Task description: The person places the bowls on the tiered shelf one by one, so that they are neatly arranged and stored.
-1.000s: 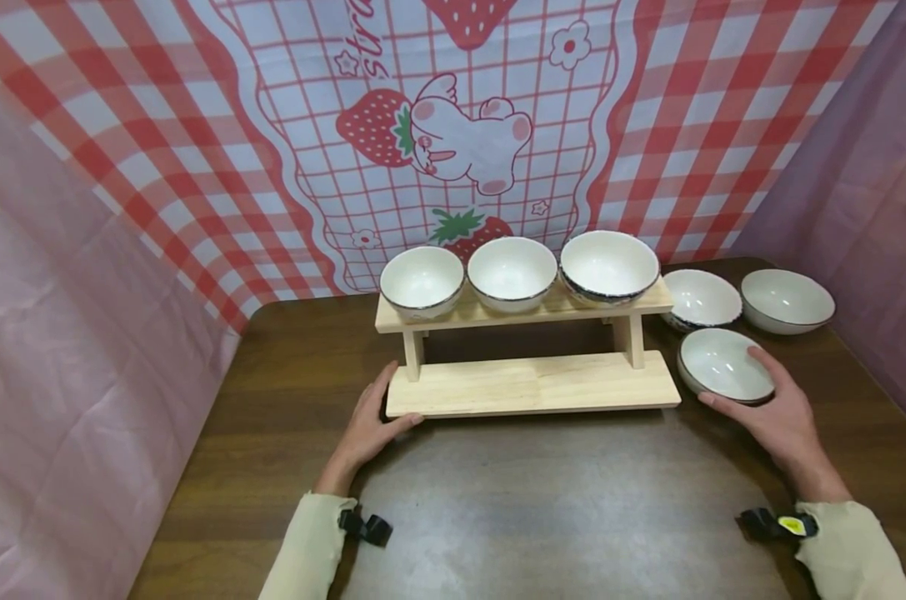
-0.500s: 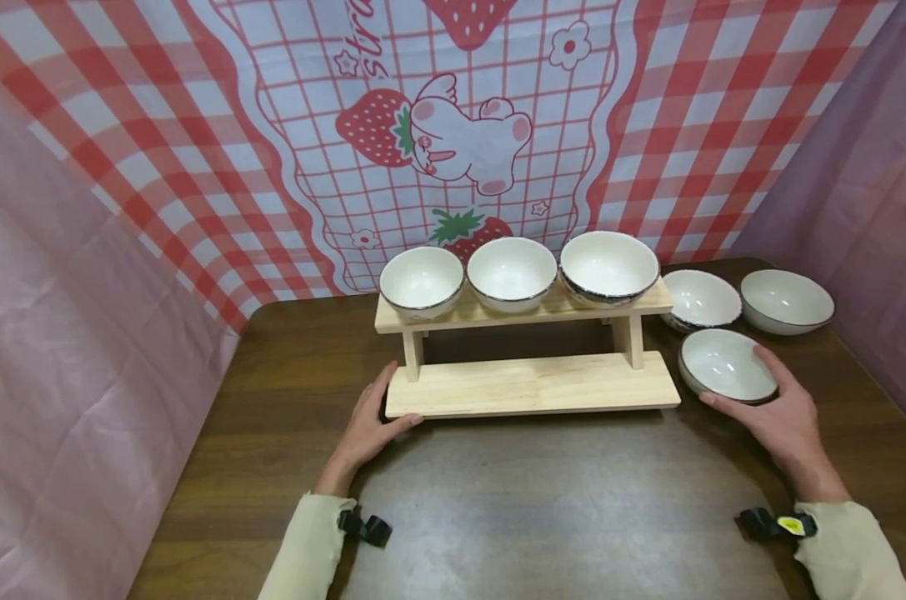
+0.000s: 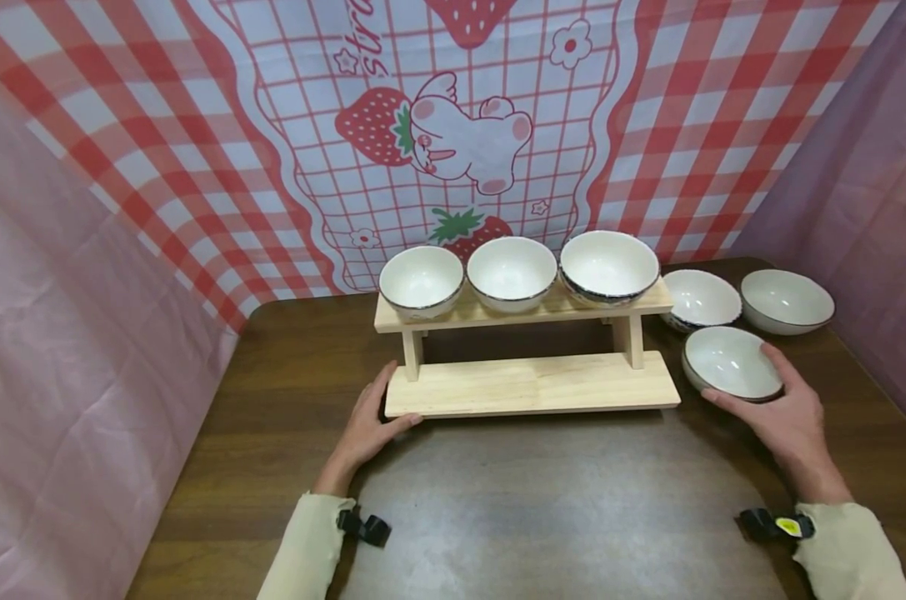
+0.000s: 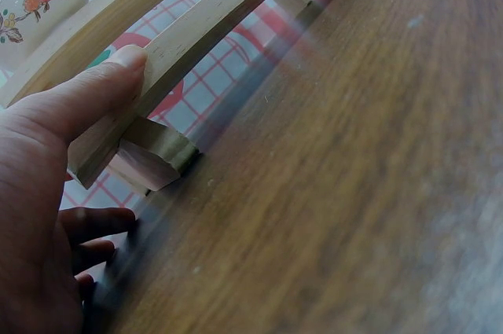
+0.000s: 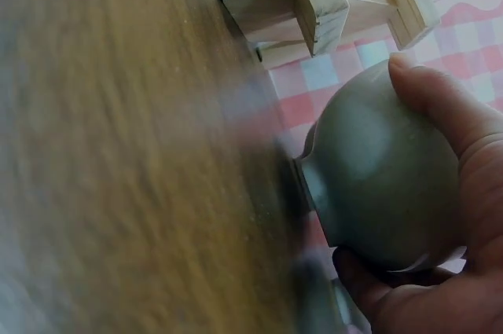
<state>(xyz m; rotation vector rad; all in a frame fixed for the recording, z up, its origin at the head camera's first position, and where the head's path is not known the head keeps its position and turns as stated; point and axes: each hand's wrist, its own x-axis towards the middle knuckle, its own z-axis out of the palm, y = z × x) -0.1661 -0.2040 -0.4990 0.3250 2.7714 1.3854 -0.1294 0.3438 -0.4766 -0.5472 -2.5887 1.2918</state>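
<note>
My left hand (image 3: 364, 427) grips the left end of the lower board of a two-tier wooden stand (image 3: 531, 387). In the left wrist view its thumb (image 4: 98, 90) lies on the board's front edge, the other fingers bent beside the end. My right hand (image 3: 790, 421) holds a pale bowl (image 3: 732, 360) by its side, right of the stand. The right wrist view shows this bowl (image 5: 385, 169) from outside, its foot just off the table or barely touching; I cannot tell which. Three white bowls, left (image 3: 422, 279), middle (image 3: 511, 271) and right (image 3: 608, 265), stand upright on the upper board.
Behind the held bowl sit a dark-patterned bowl (image 3: 700, 298) and a plain dark-rimmed bowl (image 3: 787, 300). A red checked cloth (image 3: 693, 108) hangs at the back, with pink cloth at both sides. The brown wooden table (image 3: 513, 508) extends in front of the stand.
My right hand and the bowl in it have shifted slightly to the right. The left hand, the stand and the other bowls look unmoved.
</note>
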